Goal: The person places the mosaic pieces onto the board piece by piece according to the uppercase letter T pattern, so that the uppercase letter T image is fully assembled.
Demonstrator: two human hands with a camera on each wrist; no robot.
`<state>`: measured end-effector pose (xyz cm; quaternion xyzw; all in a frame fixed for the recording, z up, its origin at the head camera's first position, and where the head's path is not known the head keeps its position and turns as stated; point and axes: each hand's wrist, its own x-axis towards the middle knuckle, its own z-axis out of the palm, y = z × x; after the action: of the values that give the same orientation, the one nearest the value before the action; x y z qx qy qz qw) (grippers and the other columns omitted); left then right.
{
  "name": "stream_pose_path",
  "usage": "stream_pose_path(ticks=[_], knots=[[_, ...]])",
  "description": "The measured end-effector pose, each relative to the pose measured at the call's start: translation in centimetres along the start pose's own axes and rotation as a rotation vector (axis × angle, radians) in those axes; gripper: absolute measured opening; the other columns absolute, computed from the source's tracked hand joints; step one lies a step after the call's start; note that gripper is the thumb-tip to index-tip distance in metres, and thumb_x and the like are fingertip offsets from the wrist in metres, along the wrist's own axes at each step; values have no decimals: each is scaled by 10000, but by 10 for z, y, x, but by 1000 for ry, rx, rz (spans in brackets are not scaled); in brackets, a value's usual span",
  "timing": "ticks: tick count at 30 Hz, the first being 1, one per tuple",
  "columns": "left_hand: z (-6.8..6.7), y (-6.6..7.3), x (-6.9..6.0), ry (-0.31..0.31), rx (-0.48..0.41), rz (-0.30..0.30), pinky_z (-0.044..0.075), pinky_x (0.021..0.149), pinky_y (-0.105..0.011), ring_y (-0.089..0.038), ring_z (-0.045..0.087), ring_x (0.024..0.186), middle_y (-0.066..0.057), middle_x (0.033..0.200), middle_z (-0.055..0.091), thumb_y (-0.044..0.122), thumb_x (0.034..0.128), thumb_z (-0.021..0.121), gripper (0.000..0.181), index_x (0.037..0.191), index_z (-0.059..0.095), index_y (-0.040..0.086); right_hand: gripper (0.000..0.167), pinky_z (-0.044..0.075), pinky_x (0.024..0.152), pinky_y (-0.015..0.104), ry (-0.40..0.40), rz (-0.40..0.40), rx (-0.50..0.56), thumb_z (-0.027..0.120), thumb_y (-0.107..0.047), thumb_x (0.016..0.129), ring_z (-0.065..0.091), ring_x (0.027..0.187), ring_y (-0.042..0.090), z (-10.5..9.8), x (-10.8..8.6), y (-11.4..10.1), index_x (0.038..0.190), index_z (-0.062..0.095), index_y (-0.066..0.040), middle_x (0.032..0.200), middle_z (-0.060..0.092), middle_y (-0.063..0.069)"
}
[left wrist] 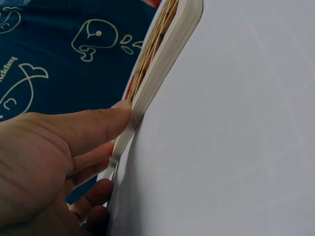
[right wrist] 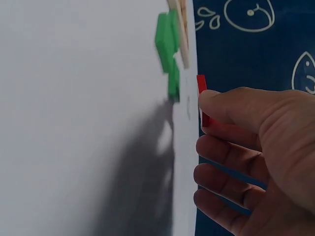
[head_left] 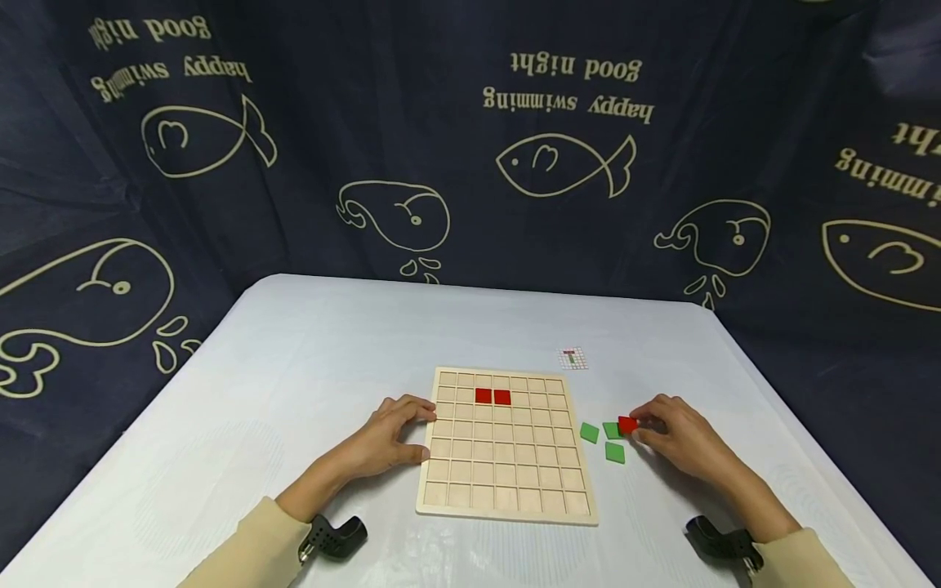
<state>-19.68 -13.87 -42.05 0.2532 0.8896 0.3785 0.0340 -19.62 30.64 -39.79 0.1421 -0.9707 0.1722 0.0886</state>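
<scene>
My right hand (head_left: 680, 433) pinches a red square tile (head_left: 627, 425) between thumb and fingers. In the right wrist view the tile (right wrist: 203, 101) shows edge-on, raised off the table. Below and left of it in the head view lie several green tiles (head_left: 590, 433), one partly hidden by the red one. A wooden grid board (head_left: 507, 518) lies flat in the middle, with two red tiles (head_left: 502, 398) side by side in its second row. My left hand (head_left: 382, 437) rests on the board's left edge, thumb and fingers spread apart along it; its thumb (left wrist: 108, 123) touches the rim.
Behind the board's far right corner lies a small printed pattern card (head_left: 573, 358) with a gridded T shape in red and green. The white tabletop (head_left: 353, 335) ends at a dark curtain (head_left: 456, 147) with fish drawings.
</scene>
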Motion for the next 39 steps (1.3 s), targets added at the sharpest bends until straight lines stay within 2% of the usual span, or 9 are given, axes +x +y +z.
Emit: stream_pose_path(ticks=[12,15,28,39], knots=[[-1,0,0,1,4,4,288,996,-450,-192,402,1165,0,1362,513,214,762,757,448,1170,609,105,183,468,807,425,-20,-37,58,691,-147,806,562,947,206,4,19,-35,985,701,-106,940,634,-2],[-1,0,0,1,5,6,291,993,-443,-191,401,1166,2,1363,512,216,762,756,450,1174,609,105,183,471,802,422,-19,-67,68,692,-137,808,559,941,198,7,24,-43,989,701,-111,942,634,-10],[-2,1,0,-1,1,12,276,998,-470,-203,404,1166,-8,1358,515,213,766,754,446,1171,606,101,190,465,783,372,-51,-145,94,696,-171,830,526,926,141,22,42,-71,1015,701,-129,966,631,-32],[-2,2,-1,-2,3,18,278,1000,-469,-202,403,1169,-8,1362,512,218,769,752,447,1174,603,100,191,445,744,321,-61,-190,129,688,-191,829,522,914,153,32,55,-95,1008,698,-126,955,623,-30]])
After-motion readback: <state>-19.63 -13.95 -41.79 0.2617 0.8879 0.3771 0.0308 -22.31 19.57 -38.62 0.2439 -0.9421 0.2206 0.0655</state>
